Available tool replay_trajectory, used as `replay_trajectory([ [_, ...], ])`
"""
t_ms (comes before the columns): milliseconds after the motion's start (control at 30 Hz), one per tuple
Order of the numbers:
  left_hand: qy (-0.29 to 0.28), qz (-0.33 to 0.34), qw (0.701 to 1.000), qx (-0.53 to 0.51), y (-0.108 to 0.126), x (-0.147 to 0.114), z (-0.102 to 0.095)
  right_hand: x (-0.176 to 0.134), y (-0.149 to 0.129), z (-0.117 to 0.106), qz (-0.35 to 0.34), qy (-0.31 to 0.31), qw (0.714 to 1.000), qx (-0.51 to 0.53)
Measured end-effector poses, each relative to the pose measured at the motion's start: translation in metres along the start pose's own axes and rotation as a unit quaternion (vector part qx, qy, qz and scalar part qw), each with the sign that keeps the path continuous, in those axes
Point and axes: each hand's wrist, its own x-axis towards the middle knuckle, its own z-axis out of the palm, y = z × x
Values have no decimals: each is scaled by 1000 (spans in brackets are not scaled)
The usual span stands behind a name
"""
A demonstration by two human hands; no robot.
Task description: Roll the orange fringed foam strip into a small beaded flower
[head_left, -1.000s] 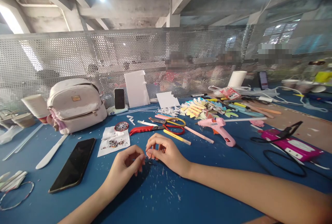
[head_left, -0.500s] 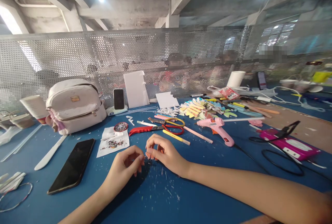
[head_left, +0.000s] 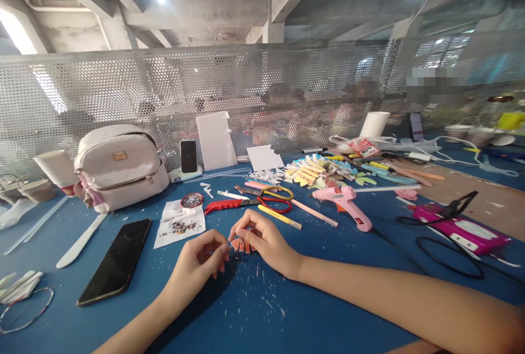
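A small orange piece with dark stripes (head_left: 243,245), perhaps paper, sits between the curled fingers and thumb of my right hand (head_left: 262,239). My left hand (head_left: 205,255) is closed in a pinch close to the piece's left end; what its fingertips hold, if anything, is too small to make out. Fine pale shavings (head_left: 262,294) litter the blue table (head_left: 303,315) under both hands. Just beyond them lie a yellow marker (head_left: 279,216), red-handled pliers (head_left: 227,205) and scissors (head_left: 276,202) with yellow and red handles.
A pink glue gun (head_left: 348,206) lies to the right, its cord running toward a magenta power strip (head_left: 461,231). A black phone (head_left: 117,261) and a white backpack (head_left: 121,168) are on the left. Colourful paper cutouts (head_left: 315,172) are heaped behind. A perforated metal screen (head_left: 176,80) closes the back.
My right hand's fingers have shifted slightly, and more of the orange striped piece shows beneath them. My left hand stays almost where it was.
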Motion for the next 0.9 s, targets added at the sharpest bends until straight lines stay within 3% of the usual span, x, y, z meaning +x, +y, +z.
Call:
replay_trajectory([
  [333,3,-1,1000,2,3,0,0,0,0,-1,5,-6,1000,14],
  [600,2,0,1000,-2,4,-1,1,1,3,-1,0,24,999,-27],
  [900,7,3,1000,-13,1,1,0,3,3,-2,-16,12,999,-47],
])
